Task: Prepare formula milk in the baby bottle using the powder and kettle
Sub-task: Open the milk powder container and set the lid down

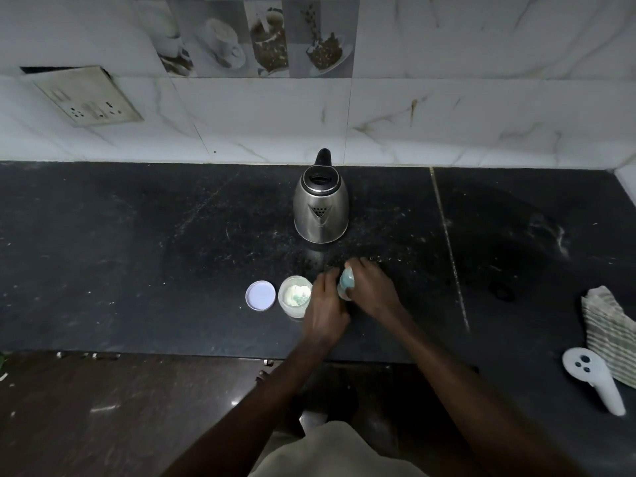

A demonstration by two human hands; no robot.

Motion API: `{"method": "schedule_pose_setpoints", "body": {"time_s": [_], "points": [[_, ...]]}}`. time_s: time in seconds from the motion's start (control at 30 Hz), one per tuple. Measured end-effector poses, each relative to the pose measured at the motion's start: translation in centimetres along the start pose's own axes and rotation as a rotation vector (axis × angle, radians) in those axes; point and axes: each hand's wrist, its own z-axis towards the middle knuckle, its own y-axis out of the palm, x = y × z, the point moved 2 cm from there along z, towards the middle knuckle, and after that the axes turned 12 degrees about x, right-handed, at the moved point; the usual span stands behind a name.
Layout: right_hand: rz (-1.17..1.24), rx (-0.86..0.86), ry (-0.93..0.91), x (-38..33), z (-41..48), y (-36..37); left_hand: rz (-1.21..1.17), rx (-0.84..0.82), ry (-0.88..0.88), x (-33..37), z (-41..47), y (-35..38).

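A small baby bottle (346, 282) with a pale blue cap is at the middle of the dark counter, between both hands. My right hand (370, 287) wraps around its right side and top. My left hand (325, 304) holds it from the left, fingers curled against it. Just left of them sits an open powder jar (295, 296) with white powder and a scoop inside, and its round white lid (260, 295) lies flat further left. A steel kettle (320, 204) with a black lid and handle stands behind, near the wall.
A folded striped cloth (609, 335) and a white handheld device (593, 378) lie at the counter's right edge. A socket plate (89, 96) is on the tiled wall at the left. The counter's front edge runs below my hands, with the floor beyond.
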Motion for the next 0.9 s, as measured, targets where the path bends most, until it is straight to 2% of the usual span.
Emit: {"method": "schedule_pose_setpoints", "body": {"time_s": [0.17,0.43,0.7,0.9], "points": [[-0.045,0.042,-0.009,0.5,-2.7,0.4,0.001,-0.12,-0.014,-1.5,-0.9,2.7],[0.042,-0.019,0.019,0.5,-2.8,-0.6,-0.073,-0.03,-0.047,-1.5,0.0,3.1],[-0.014,-0.002,-0.056,0.3,-3.0,-1.2,-0.115,0.002,-0.021,-1.6,-0.2,1.9],[-0.021,-0.008,-0.129,0.2,-2.4,-1.5,-0.163,-0.033,-0.047,-2.0,0.1,1.7]]}}
